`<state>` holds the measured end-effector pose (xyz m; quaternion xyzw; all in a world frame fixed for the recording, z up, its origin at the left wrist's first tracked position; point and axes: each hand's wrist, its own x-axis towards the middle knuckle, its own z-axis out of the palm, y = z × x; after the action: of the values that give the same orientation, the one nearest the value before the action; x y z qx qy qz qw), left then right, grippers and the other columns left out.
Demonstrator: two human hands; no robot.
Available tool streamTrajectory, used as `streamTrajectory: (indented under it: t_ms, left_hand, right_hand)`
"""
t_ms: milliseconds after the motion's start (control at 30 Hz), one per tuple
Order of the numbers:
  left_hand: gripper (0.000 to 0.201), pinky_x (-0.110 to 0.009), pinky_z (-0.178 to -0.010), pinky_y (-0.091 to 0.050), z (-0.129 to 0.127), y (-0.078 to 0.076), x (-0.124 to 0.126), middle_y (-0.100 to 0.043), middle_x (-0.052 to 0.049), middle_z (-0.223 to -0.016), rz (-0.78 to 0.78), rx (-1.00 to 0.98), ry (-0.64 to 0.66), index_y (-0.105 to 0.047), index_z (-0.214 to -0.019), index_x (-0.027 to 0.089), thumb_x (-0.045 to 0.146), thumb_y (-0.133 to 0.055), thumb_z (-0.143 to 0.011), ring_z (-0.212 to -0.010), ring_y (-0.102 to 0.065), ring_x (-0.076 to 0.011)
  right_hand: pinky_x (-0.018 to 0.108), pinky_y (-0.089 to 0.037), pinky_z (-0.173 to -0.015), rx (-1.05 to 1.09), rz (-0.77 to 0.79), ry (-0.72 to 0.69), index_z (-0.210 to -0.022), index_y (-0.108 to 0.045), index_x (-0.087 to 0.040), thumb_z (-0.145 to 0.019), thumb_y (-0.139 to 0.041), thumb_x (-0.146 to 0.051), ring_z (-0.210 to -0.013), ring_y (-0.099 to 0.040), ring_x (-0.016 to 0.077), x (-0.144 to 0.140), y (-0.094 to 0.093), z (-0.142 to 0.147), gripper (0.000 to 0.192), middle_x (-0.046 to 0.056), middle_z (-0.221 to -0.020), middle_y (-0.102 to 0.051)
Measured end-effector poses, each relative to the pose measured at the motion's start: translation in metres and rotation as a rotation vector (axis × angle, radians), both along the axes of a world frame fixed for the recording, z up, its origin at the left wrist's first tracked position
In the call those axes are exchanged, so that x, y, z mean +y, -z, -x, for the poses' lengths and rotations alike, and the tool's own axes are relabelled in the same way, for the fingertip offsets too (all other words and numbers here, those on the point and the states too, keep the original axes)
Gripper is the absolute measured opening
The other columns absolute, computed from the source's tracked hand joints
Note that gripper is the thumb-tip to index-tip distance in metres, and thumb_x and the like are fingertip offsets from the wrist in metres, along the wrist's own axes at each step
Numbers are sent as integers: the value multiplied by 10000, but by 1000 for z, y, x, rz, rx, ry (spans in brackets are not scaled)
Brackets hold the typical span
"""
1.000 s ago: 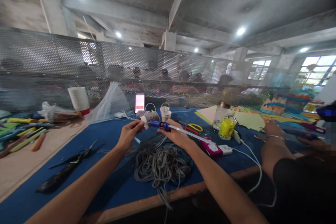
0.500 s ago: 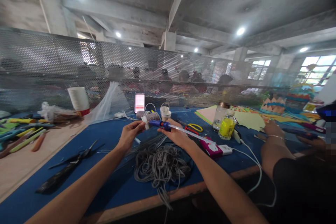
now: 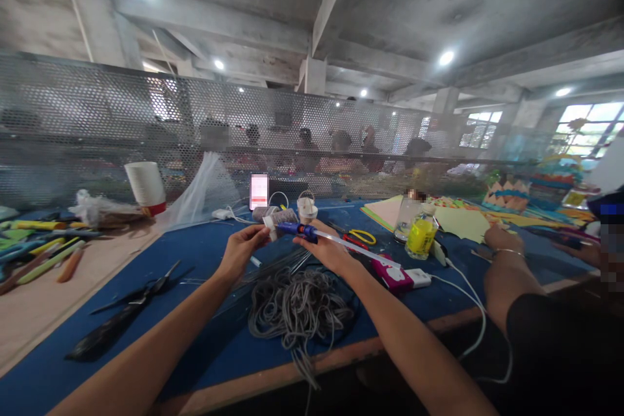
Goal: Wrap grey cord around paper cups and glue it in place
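Presently; white piece (image 3: 271,229) in left grip (image 3: 238,249); glue gun (image 3: 291,229) in right grip (image 3: 329,249)

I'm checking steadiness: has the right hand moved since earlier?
No; the right hand, gripping the blue glue gun, shows no clear shift against the small white bucket.

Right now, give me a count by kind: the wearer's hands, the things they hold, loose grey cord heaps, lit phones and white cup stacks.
Wearer's hands: 2 (left hand, right hand)
Blue glue gun: 1
Small white piece: 1
Grey cord heap: 1
Lit phone: 1
White cup stack: 1
Total: 7
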<state>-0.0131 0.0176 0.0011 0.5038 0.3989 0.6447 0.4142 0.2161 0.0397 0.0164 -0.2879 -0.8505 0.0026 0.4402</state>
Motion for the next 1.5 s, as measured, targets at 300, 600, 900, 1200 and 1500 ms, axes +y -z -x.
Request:
streamTrajectory:
  t_ms: [300,600,900,1200,1500]
  left_hand:
    - [324,-273,-767,-487,1,2,1,-703,-31,-818,-1,33,-2,-732,-862,165,407,-770,-650,-745,-618,-161]
    - [375,-271,-715,-488,0,-4,-1,-700,-35,-762,1,1,-48,-737,-823,160,445,-798,-587,-684,-620,-157]
    - [351,-255,-731,-483,-3,-11,-8,-689,-22,-752,-7,-23,-47,-730,-798,157,440,-793,-600,-699,-609,-143]
    - [352,-260,-694,-483,-4,-14,-9,-679,-23,-726,23,-51,-53,-726,-789,147,420,-807,-581,-669,-598,-141]
    - [331,-257,-675,-466,-6,-12,-9,-680,-26,-706,102,-138,30,-727,-774,148,387,-822,-564,-654,-598,-136]
  right_hand:
    - [280,-448,-816,7,-1,-20,-1003,-601,-185,-878,-528,-467,-898,-575,181,-1,-1,-1,316,55,-950,-627]
    - [267,-437,-775,-10,21,-9,-955,-602,-185,-870,-535,-474,-847,-553,170,-2,-1,0,308,41,-899,-605]
    - [241,-415,-717,-10,24,-28,-897,-595,-183,-863,-541,-490,-786,-537,150,-1,0,0,314,23,-850,-583]
    - [253,-428,-766,8,45,-35,-914,-619,-181,-865,-538,-478,-813,-553,158,-3,-1,1,312,35,-867,-614]
    - [292,-474,-738,197,277,-63,-933,-681,-201,-826,-579,-500,-787,-616,192,-4,-3,3,334,34,-854,-686]
